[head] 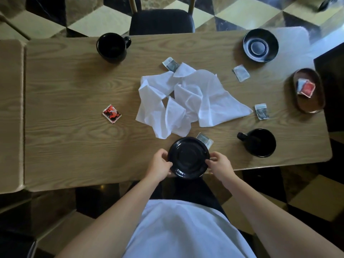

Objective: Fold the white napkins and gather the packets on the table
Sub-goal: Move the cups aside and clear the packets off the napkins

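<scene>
Crumpled white napkins (188, 101) lie in a heap at the middle of the wooden table (74, 142). A red packet (111, 113) lies to their left. Grey packets lie at the heap's far edge (170, 64), to its right (241, 73), near the right side (262, 111), and one (204, 139) is partly tucked under a black saucer (189, 158) at the near edge. My left hand (160, 164) grips the saucer's left rim and my right hand (219, 163) grips its right rim.
A black mug (112, 47) stands far left, another black mug (259, 142) near right. A second black saucer (260, 45) sits far right. A wooden tray (314, 105) at the right edge holds red and white packets (305, 88). A dark chair (162, 22) stands beyond the table.
</scene>
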The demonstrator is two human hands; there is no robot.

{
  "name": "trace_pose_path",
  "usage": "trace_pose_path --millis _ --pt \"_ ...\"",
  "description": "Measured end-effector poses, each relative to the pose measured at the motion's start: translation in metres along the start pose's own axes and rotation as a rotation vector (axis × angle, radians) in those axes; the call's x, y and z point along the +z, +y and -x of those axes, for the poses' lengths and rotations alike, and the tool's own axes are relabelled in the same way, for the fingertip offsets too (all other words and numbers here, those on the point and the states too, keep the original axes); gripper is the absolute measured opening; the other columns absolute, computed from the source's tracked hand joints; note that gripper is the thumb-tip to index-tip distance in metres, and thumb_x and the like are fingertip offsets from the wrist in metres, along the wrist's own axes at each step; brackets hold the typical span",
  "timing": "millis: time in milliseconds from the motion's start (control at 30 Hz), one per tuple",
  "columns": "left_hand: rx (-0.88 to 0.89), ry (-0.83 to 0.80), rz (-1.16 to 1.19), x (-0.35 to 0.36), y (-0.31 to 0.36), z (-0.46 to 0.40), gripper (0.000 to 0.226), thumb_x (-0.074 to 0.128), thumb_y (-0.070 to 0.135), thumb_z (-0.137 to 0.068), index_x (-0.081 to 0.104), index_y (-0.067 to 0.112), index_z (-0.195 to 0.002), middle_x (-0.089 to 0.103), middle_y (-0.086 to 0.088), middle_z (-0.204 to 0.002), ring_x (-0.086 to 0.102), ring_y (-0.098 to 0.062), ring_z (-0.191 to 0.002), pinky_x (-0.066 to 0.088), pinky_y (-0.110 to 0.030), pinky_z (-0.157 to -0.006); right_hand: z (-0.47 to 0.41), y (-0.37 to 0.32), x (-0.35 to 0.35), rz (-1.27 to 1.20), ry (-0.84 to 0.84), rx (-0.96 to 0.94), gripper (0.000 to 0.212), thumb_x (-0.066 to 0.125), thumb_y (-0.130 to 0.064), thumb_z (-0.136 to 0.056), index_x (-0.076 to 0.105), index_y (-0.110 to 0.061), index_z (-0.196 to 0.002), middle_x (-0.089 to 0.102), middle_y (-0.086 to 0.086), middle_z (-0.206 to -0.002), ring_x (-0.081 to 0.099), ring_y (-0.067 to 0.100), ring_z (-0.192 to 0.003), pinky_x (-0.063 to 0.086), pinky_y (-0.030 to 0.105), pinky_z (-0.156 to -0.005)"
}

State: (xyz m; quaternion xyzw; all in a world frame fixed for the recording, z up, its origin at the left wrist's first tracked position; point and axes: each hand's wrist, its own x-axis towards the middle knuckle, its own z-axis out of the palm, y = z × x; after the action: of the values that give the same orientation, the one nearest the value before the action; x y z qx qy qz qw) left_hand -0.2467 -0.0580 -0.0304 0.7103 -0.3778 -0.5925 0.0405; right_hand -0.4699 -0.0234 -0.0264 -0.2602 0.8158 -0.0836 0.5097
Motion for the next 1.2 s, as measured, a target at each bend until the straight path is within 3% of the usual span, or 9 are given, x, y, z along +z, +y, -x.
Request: trace_pose_path --millis 167,400,533,600,700,833,1000,1100,1200 --pt "-0.004 0.025 -0.032 0.002 0.008 -0.010 0.024 0.063 -0.001 -0.089 0.054 0.020 -0.097 0.060 -0.009 -0.074 0.068 -0.021 -0.063 0.063 -0.035 -0.064 -0.010 -0.007 -0.006 0.008 -0.021 -0.001 0.014 0.063 -0.013 -0.093 0.068 -0.017 -0.106 0.073 0.004 -0.104 0.068 0.024 -0.097 0.055 0.047 -0.091" --pt "-0.048 0.015 -0.084 0.000 0.020 -0.005 0.022 0.063 0.002 -0.090 0.052 0.018 -0.101 0.064 -0.012 -0.085 0.070 -0.027 -0.073 0.063 -0.040 -0.066 -0.013 -0.012 -0.012 0.015 -0.072 0.002 0.013 0.063 -0.015 -0.094 0.066 -0.021 -0.105 0.073 0.004 -0.105 0.070 0.022 -0.094 0.058 0.045 -0.088" --pt "0.216 0.146 -0.468 -0.005 0.042 0.008 0.017 0.060 0.019 -0.087 0.044 0.020 -0.093 0.058 0.000 -0.082 0.055 -0.015 -0.070 0.041 -0.030 -0.054 -0.011 -0.026 -0.022 0.236 -0.103 -0.027 0.010 0.061 -0.020 -0.091 0.066 -0.013 -0.095 0.070 0.004 -0.093 0.067 0.022 -0.086 0.058 0.043 -0.081" --pt "0.385 0.122 -0.508 -0.005 0.065 0.020 0.015 0.059 0.026 -0.087 0.044 0.025 -0.087 0.054 0.006 -0.075 0.053 -0.012 -0.067 0.039 -0.028 -0.054 -0.004 -0.042 -0.030 0.401 -0.125 -0.073 0.014 0.062 -0.025 -0.088 0.065 -0.012 -0.093 0.070 0.007 -0.090 0.065 0.020 -0.082 0.056 0.037 -0.073" --pt "0.486 0.032 -0.435 0.009 0.124 0.028 0.008 0.055 0.037 -0.086 0.048 0.034 -0.088 0.057 0.011 -0.073 0.056 -0.006 -0.069 0.045 -0.027 -0.059 -0.007 -0.072 -0.062 0.425 -0.030 -0.138 0.039 0.062 -0.036 -0.087 0.067 0.000 -0.100 0.072 0.015 -0.095 0.068 0.031 -0.090 0.057 0.044 -0.078" --pt "0.464 -0.029 -0.202 0.041 0.220 0.000 0.008 0.056 0.032 -0.084 0.051 0.033 -0.091 0.062 0.004 -0.075 0.065 -0.014 -0.068 0.052 -0.032 -0.059 -0.044 -0.120 -0.126 0.192 0.008 -0.179 0.015 0.066 -0.032 -0.087 0.066 -0.018 -0.092 0.072 0.000 -0.088 0.068 0.014 -0.077 0.055 0.031 -0.061" --pt "0.343 -0.072 0.018 0.089 0.323 -0.075 0.014 0.053 0.012 -0.085 0.054 0.015 -0.098 0.061 -0.003 -0.085 0.068 -0.024 -0.060 0.056 -0.035 -0.060 -0.134 -0.164 -0.208 -0.324 0.174 -0.138 0.006 0.064 -0.012 -0.089 0.068 -0.008 -0.088 0.068 0.012 -0.086 0.068 0.021 -0.074 0.062 0.039 -0.072" --pt "0.303 -0.041 0.062 0.116 0.368 -0.123 0.016 0.052 0.008 -0.084 0.056 0.013 -0.100 0.065 -0.008 -0.088 0.066 -0.027 -0.057 0.055 -0.034 -0.056 -0.191 -0.177 -0.245 -0.540 0.248 -0.077 0.014 0.062 -0.011 -0.093 0.063 -0.006 -0.106 0.064 0.009 -0.086 0.064 0.017 -0.067 0.059 0.030 -0.061" --pt "0.234 0.009 0.121 0.137 0.405 -0.169 0.029 0.057 0.007 -0.087 0.059 0.010 -0.116 0.068 -0.013 -0.092 0.067 -0.028 -0.060 0.061 -0.037 -0.063 -0.241 -0.181 -0.272 -0.668 0.316 -0.010 0.013 0.065 -0.014 -0.093 0.061 -0.006 -0.102 0.059 0.010 -0.090 0.060 0.016 -0.064 0.057 0.028 -0.053"
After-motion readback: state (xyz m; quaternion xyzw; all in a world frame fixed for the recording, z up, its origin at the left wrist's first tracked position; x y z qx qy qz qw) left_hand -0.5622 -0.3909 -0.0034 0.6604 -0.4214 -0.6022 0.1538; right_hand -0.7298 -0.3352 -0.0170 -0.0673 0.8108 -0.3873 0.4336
